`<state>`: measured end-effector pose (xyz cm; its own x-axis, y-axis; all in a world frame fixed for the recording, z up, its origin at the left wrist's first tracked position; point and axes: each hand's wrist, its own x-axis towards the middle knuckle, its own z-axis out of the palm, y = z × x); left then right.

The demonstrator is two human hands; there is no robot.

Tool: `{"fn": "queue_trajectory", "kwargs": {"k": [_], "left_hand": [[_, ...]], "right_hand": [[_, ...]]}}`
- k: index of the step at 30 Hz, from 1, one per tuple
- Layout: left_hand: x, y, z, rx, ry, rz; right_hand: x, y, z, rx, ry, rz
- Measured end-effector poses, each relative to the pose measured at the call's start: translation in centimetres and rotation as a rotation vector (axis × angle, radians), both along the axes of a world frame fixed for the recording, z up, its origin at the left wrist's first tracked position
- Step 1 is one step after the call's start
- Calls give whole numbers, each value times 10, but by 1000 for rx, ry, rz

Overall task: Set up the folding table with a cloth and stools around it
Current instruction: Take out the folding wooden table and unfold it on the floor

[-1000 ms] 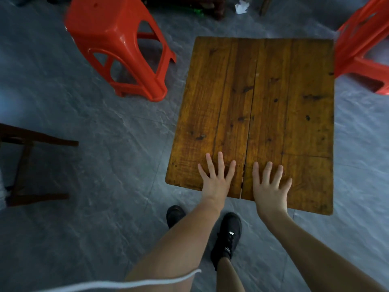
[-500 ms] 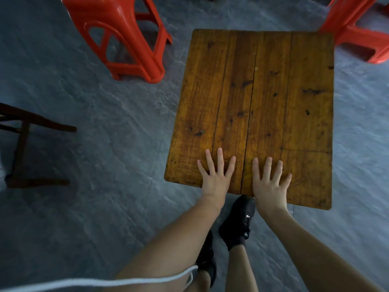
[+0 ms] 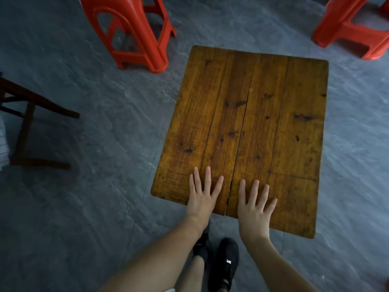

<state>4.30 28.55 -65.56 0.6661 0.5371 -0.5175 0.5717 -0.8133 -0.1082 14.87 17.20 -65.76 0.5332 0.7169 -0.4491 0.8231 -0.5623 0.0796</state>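
A wooden bench (image 3: 252,123) of long planks stands on the grey floor (image 3: 84,207). Both palms lie flat at its six-o'clock edge, fingers spread: the left hand (image 3: 203,194) and the right hand (image 3: 253,209), either side of the centre seam. One red stool (image 3: 130,32) stands at eleven o'clock, another red stool (image 3: 353,26) at one. A dark wooden frame (image 3: 27,123) sits at nine. Black shoes (image 3: 224,264) show below.

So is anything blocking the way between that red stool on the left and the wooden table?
Nothing visible does. Only bare grey floor lies between the red stool and the table. Both hands, left hand and right hand, rest flat on the tabletop's near edge.
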Motion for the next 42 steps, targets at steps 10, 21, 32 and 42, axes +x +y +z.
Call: {"fn": "queue_trajectory", "kwargs": {"k": [10, 21, 32, 42], "left_hand": [[-26, -72, 4, -19, 41, 31], [-68, -95, -5, 0, 25, -11], [-93, -110, -4, 5, 45, -17], [-82, -100, -14, 43, 26, -30]], "right_hand": [[-22, -63, 4, -21, -17, 27], [-71, -89, -7, 9, -8, -2], [-101, -102, 2, -15, 56, -40], [-93, -92, -11, 8, 43, -81]]}}
